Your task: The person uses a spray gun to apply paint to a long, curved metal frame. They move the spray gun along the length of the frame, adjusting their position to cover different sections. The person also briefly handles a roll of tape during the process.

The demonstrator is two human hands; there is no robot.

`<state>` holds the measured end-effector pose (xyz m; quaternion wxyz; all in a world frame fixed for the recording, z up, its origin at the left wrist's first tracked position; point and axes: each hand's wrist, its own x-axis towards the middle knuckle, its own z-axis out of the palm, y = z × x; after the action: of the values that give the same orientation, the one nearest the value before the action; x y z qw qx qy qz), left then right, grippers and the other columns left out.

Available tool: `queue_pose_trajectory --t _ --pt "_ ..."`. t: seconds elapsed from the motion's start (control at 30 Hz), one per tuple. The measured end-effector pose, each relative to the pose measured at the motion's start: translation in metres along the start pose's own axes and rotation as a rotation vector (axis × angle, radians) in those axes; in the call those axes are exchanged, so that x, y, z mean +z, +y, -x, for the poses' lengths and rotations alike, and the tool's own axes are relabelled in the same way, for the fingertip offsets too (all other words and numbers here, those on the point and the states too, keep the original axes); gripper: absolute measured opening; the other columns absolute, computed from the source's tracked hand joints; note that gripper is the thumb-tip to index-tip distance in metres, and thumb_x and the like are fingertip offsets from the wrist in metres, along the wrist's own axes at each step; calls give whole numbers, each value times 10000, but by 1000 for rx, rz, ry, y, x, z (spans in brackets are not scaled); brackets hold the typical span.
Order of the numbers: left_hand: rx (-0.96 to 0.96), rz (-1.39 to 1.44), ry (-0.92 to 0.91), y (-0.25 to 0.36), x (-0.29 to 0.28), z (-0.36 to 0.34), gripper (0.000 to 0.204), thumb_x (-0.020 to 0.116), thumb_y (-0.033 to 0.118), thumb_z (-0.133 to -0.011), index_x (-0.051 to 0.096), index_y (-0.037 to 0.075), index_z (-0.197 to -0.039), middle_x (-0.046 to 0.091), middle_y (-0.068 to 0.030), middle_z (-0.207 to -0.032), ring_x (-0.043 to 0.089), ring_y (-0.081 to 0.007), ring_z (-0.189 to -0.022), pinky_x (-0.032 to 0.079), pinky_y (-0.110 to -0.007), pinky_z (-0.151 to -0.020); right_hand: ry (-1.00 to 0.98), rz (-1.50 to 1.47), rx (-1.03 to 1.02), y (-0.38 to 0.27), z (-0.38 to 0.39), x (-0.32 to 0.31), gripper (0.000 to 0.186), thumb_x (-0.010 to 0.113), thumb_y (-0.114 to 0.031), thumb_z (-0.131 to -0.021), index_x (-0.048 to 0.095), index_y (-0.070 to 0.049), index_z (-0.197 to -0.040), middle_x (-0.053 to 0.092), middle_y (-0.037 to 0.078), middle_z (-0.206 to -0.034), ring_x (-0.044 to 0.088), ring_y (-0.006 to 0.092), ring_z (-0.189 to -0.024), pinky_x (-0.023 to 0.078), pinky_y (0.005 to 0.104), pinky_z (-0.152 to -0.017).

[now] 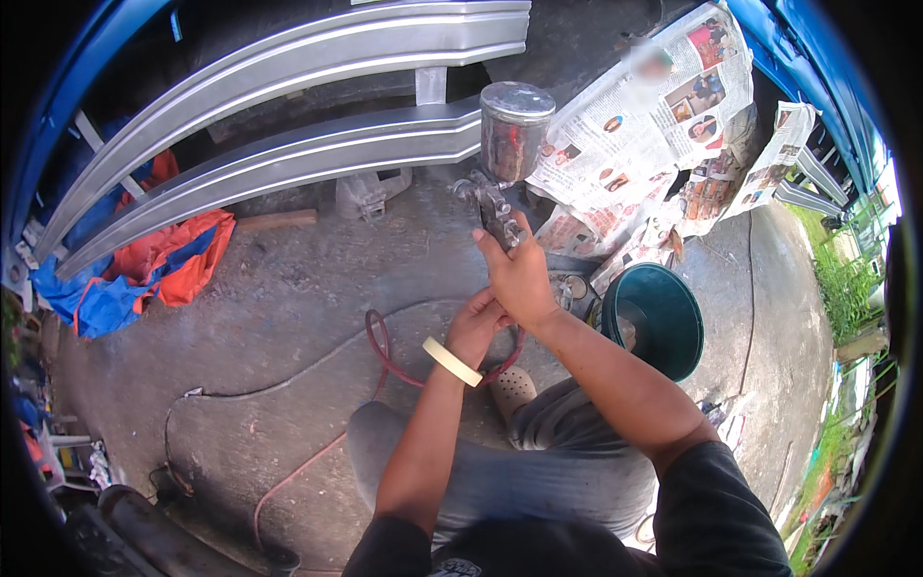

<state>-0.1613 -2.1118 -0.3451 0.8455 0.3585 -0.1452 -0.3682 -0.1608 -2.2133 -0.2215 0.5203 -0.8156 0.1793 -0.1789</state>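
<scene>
My right hand (522, 279) is closed around the handle of a spray gun (500, 223). A metal paint cup (516, 135) with a lid sits upright on top of the gun, red smears on its side. Just below, my left hand (475, 325) has its fingers curled at the base of the handle, where the dark red air hose (384, 370) comes up. My right hand partly hides those fingertips. A roll of masking tape (452, 362) hangs round my left wrist. Beyond the gun, silver-grey metal rails (317, 144) stretch to the left.
Newspaper sheets (663, 106) cover something at the upper right. A dark green bucket (687, 322) stands right of my forearm. A blue and orange tarp (173, 260) lies at the left, near a wood strip (277, 220) and a translucent container (370, 195). Hose loops cross the concrete floor (288, 356).
</scene>
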Motion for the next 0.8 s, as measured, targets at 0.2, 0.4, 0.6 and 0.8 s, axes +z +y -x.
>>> queue_pose_trajectory --t 0.2,0.4,0.6,0.8 --pt "55 56 -56 6 20 5 250 579 158 -1115 690 29 -1298 729 -35 -1163 682 -110 -1000 548 -294 -894 -22 14 27 -22 11 -18 595 711 -331 -1005 509 31 -1432 626 184 -639 653 292 -584 505 421 -625" --pt "2 128 -112 -10 52 -20 229 573 140 -1113 696 34 -1275 737 -36 -1147 689 -107 -976 562 -298 -868 189 73 -1 -25 9 -52 531 691 -271 -1018 505 -7 -1439 660 229 -692 697 404 -669 534 468 -707" --pt "15 94 15 13 58 -1 224 581 140 -1110 688 44 -1283 731 -33 -1142 681 -104 -990 561 -307 -881 92 70 71 -48 14 -43 581 697 -312 -1019 489 22 -1446 674 212 -707 705 380 -694 526 454 -702" --pt "81 54 79 42 67 14 195 588 135 -1105 691 44 -1244 730 -27 -1096 675 -102 -972 556 -303 -886 -12 -53 -71 -59 9 -32 601 711 -363 -1010 517 60 -1391 670 195 -697 706 351 -682 519 429 -678"
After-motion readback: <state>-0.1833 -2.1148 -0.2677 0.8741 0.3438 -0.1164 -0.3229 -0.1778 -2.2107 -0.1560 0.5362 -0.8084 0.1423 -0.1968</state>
